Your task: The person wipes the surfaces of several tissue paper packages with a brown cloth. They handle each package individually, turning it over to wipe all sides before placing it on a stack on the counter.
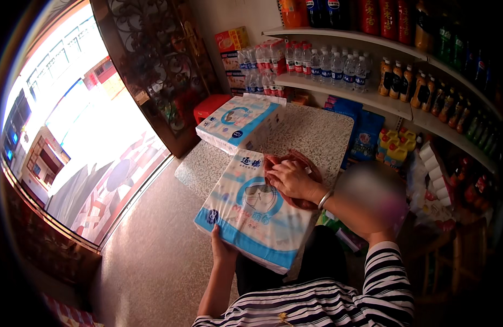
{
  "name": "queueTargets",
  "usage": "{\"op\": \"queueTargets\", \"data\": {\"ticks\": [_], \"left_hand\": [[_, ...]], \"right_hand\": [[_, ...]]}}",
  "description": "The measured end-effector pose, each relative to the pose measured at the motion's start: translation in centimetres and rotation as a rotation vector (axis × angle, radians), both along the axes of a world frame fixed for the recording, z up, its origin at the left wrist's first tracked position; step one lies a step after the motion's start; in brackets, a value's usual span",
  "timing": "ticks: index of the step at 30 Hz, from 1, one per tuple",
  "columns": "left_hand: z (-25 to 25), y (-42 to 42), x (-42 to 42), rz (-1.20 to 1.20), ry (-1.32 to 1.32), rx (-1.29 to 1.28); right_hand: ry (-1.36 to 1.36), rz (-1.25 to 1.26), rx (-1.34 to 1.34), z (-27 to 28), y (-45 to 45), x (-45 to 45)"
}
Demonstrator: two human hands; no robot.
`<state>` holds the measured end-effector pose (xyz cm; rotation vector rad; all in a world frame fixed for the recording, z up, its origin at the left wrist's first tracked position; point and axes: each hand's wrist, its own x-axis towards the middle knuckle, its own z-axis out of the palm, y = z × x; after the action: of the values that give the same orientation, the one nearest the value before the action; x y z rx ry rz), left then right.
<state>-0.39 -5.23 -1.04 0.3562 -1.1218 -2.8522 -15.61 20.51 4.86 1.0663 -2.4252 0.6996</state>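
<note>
A plastic-wrapped tissue pack (235, 196) with a cartoon cat and a blue border is tilted in front of me, its far part at the speckled tabletop. My left hand (223, 247) grips its near left edge, thumb on top and fingers hidden beneath. On the pack's upper right, my right hand (292, 178) presses a crumpled reddish-brown cloth (315, 169) against the wrapper. A bracelet circles that wrist. Farther back, a second tissue pack (241, 120) of the same design lies flat on the speckled table (313, 126).
Shelves (345, 88) with bottled drinks line the wall at the right. Beneath them stand blue bags (364, 135) and yellow jugs (394, 149). A red stool (210, 107) is behind the table. At left, an ornate door (153, 61) opens onto a bright courtyard. A blurred round patch lies beside my right forearm.
</note>
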Motion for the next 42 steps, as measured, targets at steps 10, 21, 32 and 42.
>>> {"op": "queueTargets", "data": {"ticks": [10, 21, 32, 42], "left_hand": [[-0.9, 0.6, -0.1, 0.014, 0.151, 0.159], [-1.7, -0.1, 0.2, 0.044, 0.1, 0.084], [-1.1, -4.1, -1.5, 0.4, 0.001, -0.3], [-1.4, -4.1, -3.6, 0.373, 0.072, -0.319]], "right_hand": [[0.007, 0.592, -0.016, 0.6, -8.9, 10.1], [-0.02, 0.574, 0.164, 0.9, -14.0, 1.7], [-0.014, -0.055, 0.269, 0.6, -0.4, -3.1], [0.071, 0.23, 0.272, 1.1, 2.4, 9.1]]}}
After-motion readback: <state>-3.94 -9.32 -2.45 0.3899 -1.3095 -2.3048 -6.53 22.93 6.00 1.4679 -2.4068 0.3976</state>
